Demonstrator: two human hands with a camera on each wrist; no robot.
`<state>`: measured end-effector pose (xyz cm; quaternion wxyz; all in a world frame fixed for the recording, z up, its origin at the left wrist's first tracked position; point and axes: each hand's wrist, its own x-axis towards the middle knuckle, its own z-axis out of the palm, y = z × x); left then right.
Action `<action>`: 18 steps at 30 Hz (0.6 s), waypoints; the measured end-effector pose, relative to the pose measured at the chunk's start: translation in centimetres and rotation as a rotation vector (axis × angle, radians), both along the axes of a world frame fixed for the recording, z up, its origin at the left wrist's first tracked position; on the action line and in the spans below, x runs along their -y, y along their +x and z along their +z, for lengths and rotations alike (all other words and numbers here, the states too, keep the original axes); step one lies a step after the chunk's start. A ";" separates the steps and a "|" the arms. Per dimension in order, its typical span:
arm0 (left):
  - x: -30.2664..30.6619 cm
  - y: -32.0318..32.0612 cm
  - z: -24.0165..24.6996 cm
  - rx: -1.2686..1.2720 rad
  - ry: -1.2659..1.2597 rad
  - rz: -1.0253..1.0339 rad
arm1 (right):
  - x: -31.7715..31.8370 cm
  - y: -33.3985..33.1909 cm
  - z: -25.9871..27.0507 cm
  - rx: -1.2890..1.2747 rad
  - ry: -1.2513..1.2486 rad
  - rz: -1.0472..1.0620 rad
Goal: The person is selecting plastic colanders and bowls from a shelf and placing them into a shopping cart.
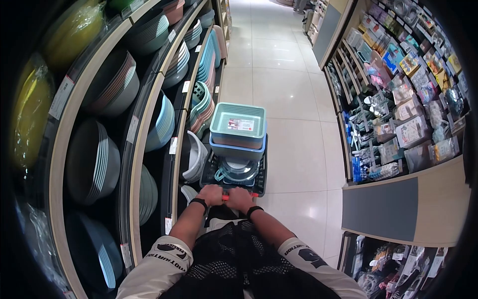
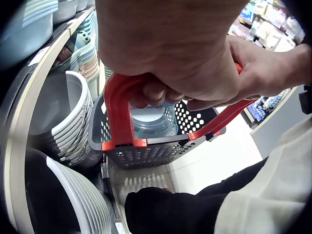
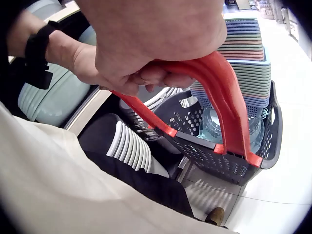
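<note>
Both hands grip the red handle [image 2: 119, 109] of a dark perforated shopping basket [image 3: 204, 153]. My left hand [image 1: 211, 195] curls its fingers round the bar, and my right hand [image 1: 240, 199] holds it close beside the left. In the right wrist view the right hand [image 3: 161, 34] covers part of the red bar, as the left hand [image 2: 170, 53] does in the left wrist view. Inside the basket stand stacked plastic baskets [image 1: 239, 119], green on top and blue below. Nearer the handle lies a clear round container [image 1: 238, 168].
Shelves [image 1: 134, 164] of stacked basins and bowls [image 1: 92, 162] run along the left, close to the basket. A tiled floor aisle [image 1: 294, 149] stretches ahead. At the right stands a shelf unit [image 1: 381, 207] with hanging packaged goods [image 1: 411, 129]. A shoe [image 3: 215, 216] shows below the basket.
</note>
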<state>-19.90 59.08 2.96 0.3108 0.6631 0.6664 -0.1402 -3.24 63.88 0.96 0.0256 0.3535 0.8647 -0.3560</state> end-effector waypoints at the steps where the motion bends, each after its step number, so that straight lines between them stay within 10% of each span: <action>1: -0.2 -0.1 0.0 -0.010 0.000 0.007 | -0.1 -0.1 0.1 -0.002 -0.010 -0.004; 18: -5.2 -2.4 -2.2 0.008 0.061 -0.017 | -5.3 -1.9 -0.1 0.030 0.031 -0.017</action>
